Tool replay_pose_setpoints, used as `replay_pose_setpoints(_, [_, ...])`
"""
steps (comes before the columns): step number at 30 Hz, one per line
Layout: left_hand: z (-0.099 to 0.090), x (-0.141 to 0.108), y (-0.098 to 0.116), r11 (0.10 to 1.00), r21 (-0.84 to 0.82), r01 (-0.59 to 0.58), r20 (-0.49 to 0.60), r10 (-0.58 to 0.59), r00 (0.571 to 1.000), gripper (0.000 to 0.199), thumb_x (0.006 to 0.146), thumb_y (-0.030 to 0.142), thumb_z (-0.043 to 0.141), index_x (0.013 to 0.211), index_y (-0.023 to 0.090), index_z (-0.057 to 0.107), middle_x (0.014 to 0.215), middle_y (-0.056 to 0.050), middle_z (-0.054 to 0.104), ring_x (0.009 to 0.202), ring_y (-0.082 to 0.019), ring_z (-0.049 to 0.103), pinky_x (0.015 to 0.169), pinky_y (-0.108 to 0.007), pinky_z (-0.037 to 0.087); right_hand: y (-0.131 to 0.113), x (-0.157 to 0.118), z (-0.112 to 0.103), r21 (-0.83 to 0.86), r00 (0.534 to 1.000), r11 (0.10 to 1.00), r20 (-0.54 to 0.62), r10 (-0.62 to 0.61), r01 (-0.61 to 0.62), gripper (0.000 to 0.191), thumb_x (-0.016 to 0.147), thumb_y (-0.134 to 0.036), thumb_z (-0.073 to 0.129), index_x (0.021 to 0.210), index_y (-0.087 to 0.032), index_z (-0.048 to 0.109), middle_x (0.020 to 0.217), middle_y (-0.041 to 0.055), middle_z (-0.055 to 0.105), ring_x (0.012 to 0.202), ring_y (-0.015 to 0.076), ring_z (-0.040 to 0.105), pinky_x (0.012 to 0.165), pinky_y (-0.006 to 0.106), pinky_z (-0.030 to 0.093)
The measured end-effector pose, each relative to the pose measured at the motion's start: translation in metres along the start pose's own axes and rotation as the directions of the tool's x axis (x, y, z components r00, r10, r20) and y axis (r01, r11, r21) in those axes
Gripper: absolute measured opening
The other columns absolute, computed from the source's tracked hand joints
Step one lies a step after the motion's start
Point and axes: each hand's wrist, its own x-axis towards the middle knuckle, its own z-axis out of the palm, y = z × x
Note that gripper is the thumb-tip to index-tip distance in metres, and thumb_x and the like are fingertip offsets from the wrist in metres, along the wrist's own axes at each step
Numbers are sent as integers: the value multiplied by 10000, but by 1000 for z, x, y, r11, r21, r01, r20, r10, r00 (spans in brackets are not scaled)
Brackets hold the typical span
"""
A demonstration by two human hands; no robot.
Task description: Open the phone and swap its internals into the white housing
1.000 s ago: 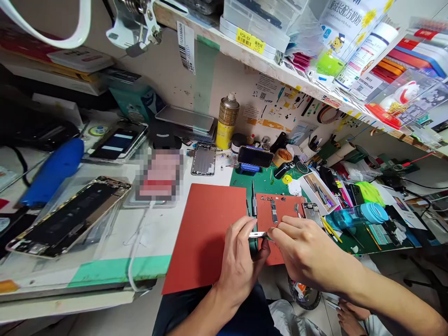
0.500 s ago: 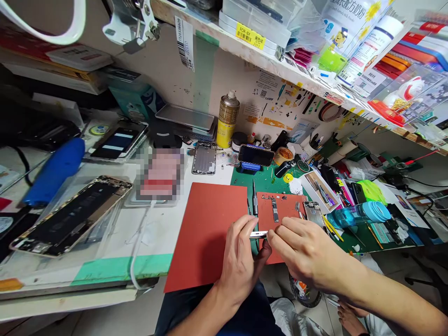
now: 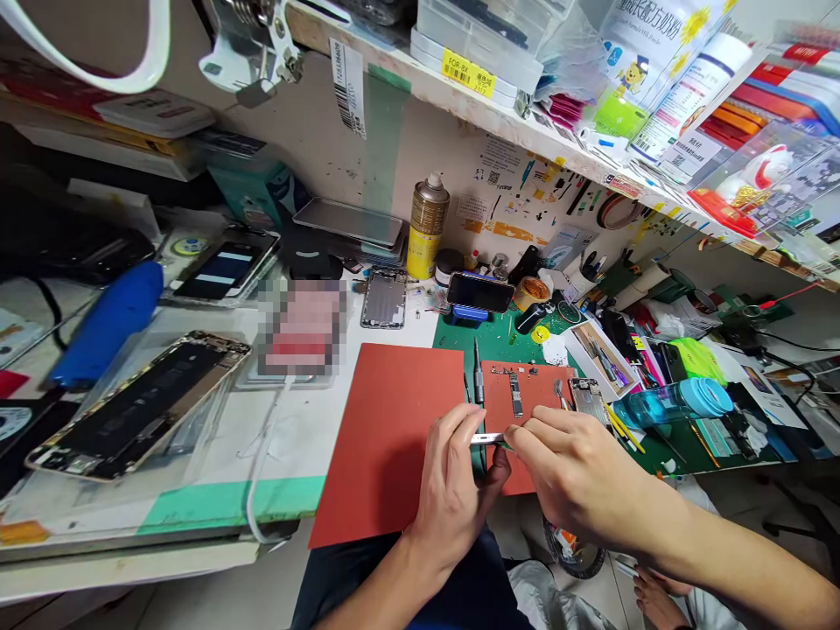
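Note:
A thin silvery phone-like part (image 3: 486, 439) is seen edge-on between my two hands, above the front of the red mats. My left hand (image 3: 452, 472) grips its left end and underside between fingers and thumb. At its right end, my right hand (image 3: 557, 455) is closed in a pinch, with a small green edge showing at the fingertips; most of what it pinches is hidden. Behind the hands, a small circuit board (image 3: 515, 395) lies on the right red mat (image 3: 535, 381). A dark screwdriver (image 3: 478, 372) lies between that mat and the larger red mat (image 3: 400, 420).
An opened phone (image 3: 141, 407) and a blue-handled tool (image 3: 108, 324) lie at the left. A phone on a blue stand (image 3: 480, 293) and a spray can (image 3: 428, 227) are at the back. A blue bottle (image 3: 675, 400) lies right. A shelf (image 3: 564, 140) overhangs the bench.
My right hand has shifted very slightly, and a little more green shows at its fingertips. My left hand keeps its hold on the part.

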Motion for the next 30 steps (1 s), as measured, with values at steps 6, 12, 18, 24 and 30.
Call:
replay_pose_setpoints(6, [0,1,0,1000,4,-1,-4,1,1000,557,1033,263,668,1541,168,460,1308,-189,676,1202,-296,710,962,-429,652,-2,1,1,8,999,1000,-34,25,-24,267,810,35,477,796,-224,539,708,10,564,638,190,400,615,331,369])
replay_pose_setpoints(12, [-1,3,1,1000,11,-3,3,3,1000,553,1042,256,649,1550,162,451,1319,-199,668,1221,-302,702,982,-439,647,-3,3,2,-20,997,1000,-78,12,-14,264,825,29,473,775,-223,535,684,13,539,623,193,383,591,342,341])
replay_pose_setpoints(18, [1,2,-1,1000,6,-8,1,8,1000,597,1025,215,654,1568,136,417,1353,-219,642,1275,-310,672,1004,-451,637,-2,3,2,-22,997,1000,-77,-6,5,268,833,35,457,799,-201,576,703,22,561,631,196,390,588,349,342])
replay_pose_setpoints(24, [2,-1,-8,997,-45,-60,-67,57,996,486,950,133,715,1371,231,494,1328,-165,611,1090,-251,709,838,-381,651,3,-3,7,-52,996,997,-69,-65,61,246,900,15,469,932,-171,625,752,37,586,673,214,445,630,360,388])
replay_pose_setpoints(30, [2,-2,-10,995,-21,-101,-64,99,993,393,956,108,679,1299,231,531,1353,-155,576,1071,-235,682,824,-369,637,5,-6,5,-76,992,992,-73,-102,97,269,937,31,459,982,-157,646,768,37,591,686,211,476,646,359,417])
